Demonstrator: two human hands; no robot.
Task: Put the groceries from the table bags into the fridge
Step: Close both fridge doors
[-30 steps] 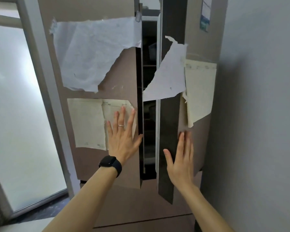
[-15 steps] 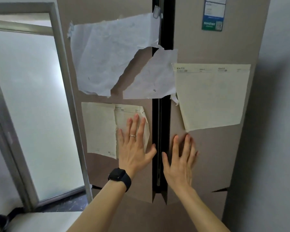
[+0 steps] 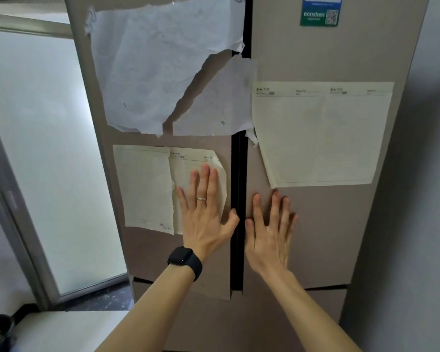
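The brown two-door fridge fills the head view, both doors pushed to, with a narrow dark seam between them. My left hand (image 3: 205, 214) presses flat with straight fingers on the left fridge door (image 3: 148, 252), partly over a yellowish sheet (image 3: 148, 186) stuck there. It wears a ring and a black watch. My right hand (image 3: 269, 232) lies flat with spread fingers on the right fridge door (image 3: 328, 237), just right of the seam. No groceries or bags are in view.
Torn white papers (image 3: 158, 72) and a large yellowish sheet (image 3: 323, 133) hang on the doors. A frosted glass door (image 3: 41, 153) in a metal frame stands to the left, a grey wall (image 3: 412, 199) to the right. A white surface (image 3: 69, 329) lies at bottom left.
One second ago both doors stood ajar with shelves showing. Both hands pushed them in, and now only a thin seam shows. The view has moved closer.
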